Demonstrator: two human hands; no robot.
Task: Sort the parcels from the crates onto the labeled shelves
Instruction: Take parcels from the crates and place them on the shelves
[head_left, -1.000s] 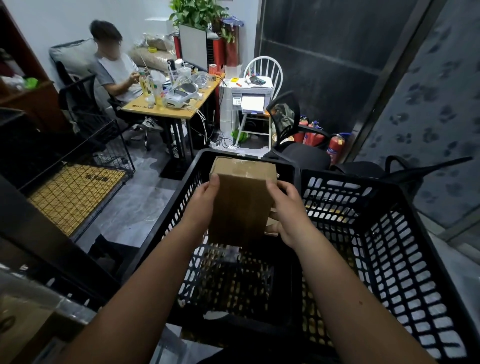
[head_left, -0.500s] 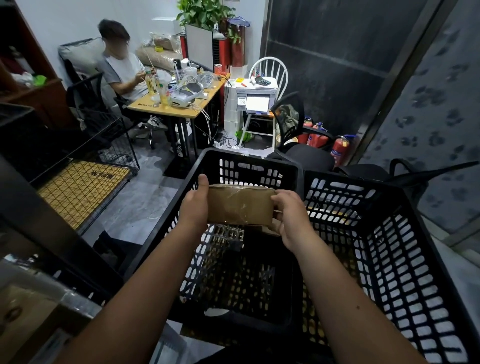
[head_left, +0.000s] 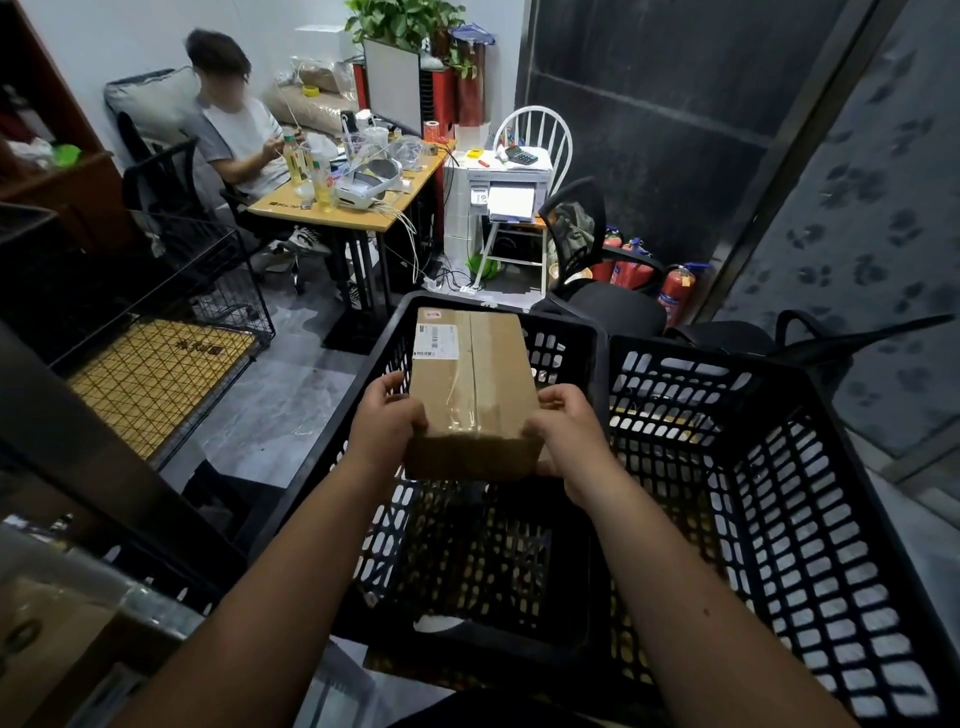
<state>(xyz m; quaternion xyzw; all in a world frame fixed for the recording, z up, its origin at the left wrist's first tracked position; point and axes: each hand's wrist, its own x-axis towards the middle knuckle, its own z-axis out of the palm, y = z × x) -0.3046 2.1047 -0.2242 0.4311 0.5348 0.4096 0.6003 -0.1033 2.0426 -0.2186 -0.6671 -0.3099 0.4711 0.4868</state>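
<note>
Both forearms reach forward over two black plastic crates with slotted walls. The left hand (head_left: 385, 427) and the right hand (head_left: 567, 437) grip the near end of a cardboard box (head_left: 474, 389), one hand on each side, fingers curled around its lower corners and thumbs on the top face. The box is held in the air above the left crate (head_left: 571, 358), clear of its floor. Its long axis runs away from the person, the far end reaching toward the crate's far rim. The top face is up, sealed lengthwise with clear glossy tape, and a white printed label (head_left: 435, 340) sits at the far left corner of that face. The floor of the left crate shows no parcels; a pale scrap lies near its near wall. The right crate (head_left: 810, 545) touches the left one side by side; its contents cannot be made out. Beyond the crates stand a wooden desk (head_left: 358, 208), a seated person (head_left: 239, 135) and red fire extinguishers (head_left: 675, 291)
</note>
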